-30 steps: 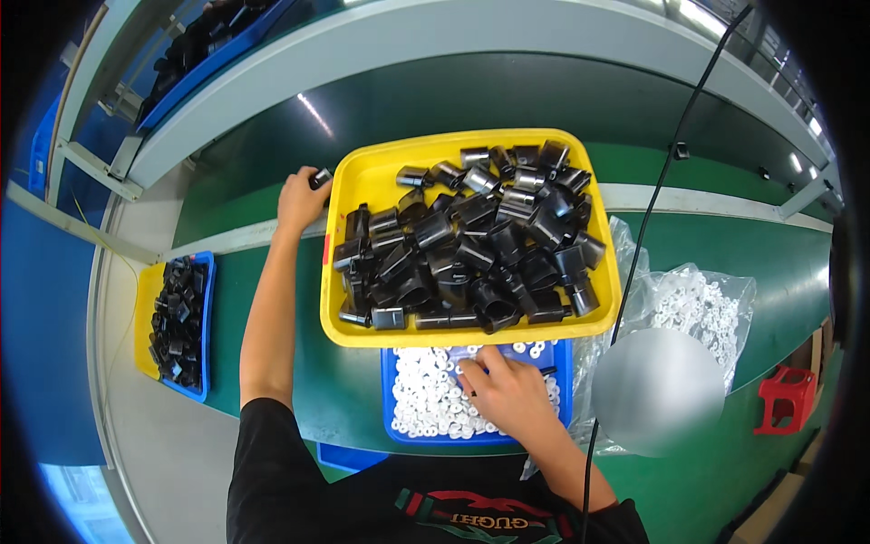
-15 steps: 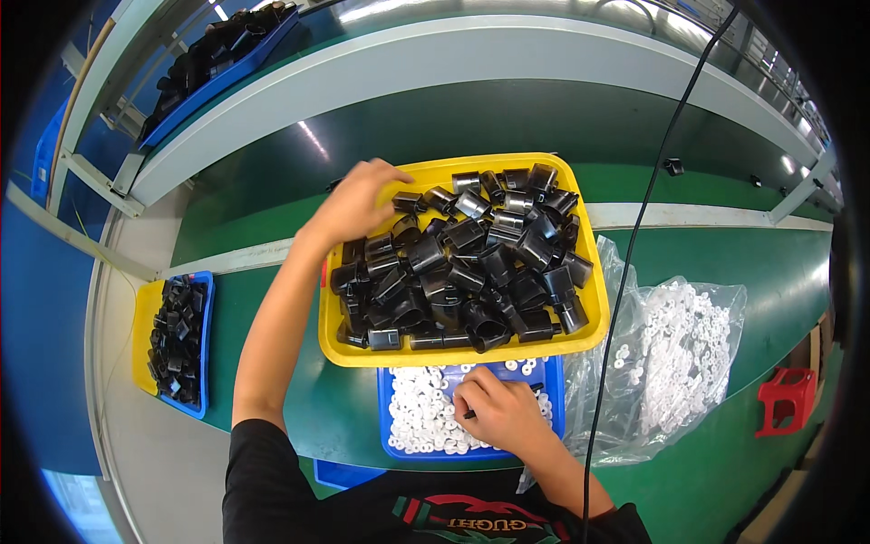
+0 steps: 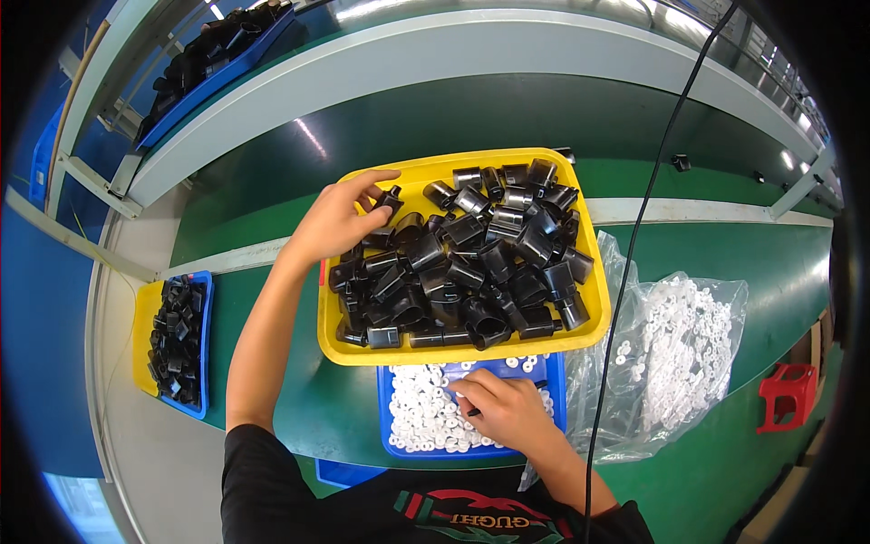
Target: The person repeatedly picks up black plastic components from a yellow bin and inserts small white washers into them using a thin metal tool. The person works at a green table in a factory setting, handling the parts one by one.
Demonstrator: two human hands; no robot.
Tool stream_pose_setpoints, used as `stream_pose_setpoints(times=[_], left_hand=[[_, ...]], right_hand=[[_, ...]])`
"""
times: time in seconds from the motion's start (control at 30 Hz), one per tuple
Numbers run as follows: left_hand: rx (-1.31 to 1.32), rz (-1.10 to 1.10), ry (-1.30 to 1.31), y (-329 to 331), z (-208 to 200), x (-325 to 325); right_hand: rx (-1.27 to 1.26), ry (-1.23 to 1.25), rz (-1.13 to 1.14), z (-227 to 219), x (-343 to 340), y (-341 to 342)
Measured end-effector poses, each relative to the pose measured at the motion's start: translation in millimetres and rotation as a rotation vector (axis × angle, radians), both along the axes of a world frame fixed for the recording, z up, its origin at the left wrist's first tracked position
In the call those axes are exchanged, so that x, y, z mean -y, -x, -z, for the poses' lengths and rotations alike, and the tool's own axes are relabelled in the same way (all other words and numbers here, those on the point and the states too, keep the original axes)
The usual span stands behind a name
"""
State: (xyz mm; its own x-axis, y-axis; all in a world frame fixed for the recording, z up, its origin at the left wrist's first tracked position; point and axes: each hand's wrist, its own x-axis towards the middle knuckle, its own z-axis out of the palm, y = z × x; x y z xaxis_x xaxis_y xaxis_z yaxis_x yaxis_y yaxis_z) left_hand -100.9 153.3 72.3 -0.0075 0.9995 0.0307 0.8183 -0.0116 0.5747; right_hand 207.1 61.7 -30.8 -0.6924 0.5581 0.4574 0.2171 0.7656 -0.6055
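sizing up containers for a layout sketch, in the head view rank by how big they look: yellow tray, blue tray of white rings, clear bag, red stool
1. yellow tray
2. clear bag
3. blue tray, part hidden by the yellow tray, so its rank against the bag is unsure
4. red stool, at the fisheye rim

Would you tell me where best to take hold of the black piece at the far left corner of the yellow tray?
Probably by its narrow end, from above and the left. The black piece lies on top of the pile in the yellow tray, nothing over it, and the left hand already has fingertips at it. The right hand is in the blue bin.
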Motion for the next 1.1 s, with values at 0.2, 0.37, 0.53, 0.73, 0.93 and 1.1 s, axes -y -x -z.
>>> stream_pose_setpoints(times=[0.2, 0.37, 0.53, 0.73, 0.93, 1.1], left_hand=[[1.279, -0.053, 0.174, -49, -9, 78], [1.774, 0.045, 0.264, -78, 16, 133], [1.582, 0.326, 0.025, -90, 49, 139], [1.491, 0.306, -0.131, -102, 62, 138], [1.371, 0.305, -0.18, -111, 77, 145], [1.449, 0.268, -0.109, -115, 72, 151]], right_hand=[[-0.05, -0.012, -0.008, 1, 1, 2], [-0.111, 0.054, -0.05, -16, -3, 0], [-0.256, 0.221, -0.007, -46, -11, -8], [-0.285, 0.264, 0.08, -72, -11, -15], [-0.307, 0.162, 0.042, -78, -4, -8], [-0.215, 0.142, -0.021, -76, -4, 0]])
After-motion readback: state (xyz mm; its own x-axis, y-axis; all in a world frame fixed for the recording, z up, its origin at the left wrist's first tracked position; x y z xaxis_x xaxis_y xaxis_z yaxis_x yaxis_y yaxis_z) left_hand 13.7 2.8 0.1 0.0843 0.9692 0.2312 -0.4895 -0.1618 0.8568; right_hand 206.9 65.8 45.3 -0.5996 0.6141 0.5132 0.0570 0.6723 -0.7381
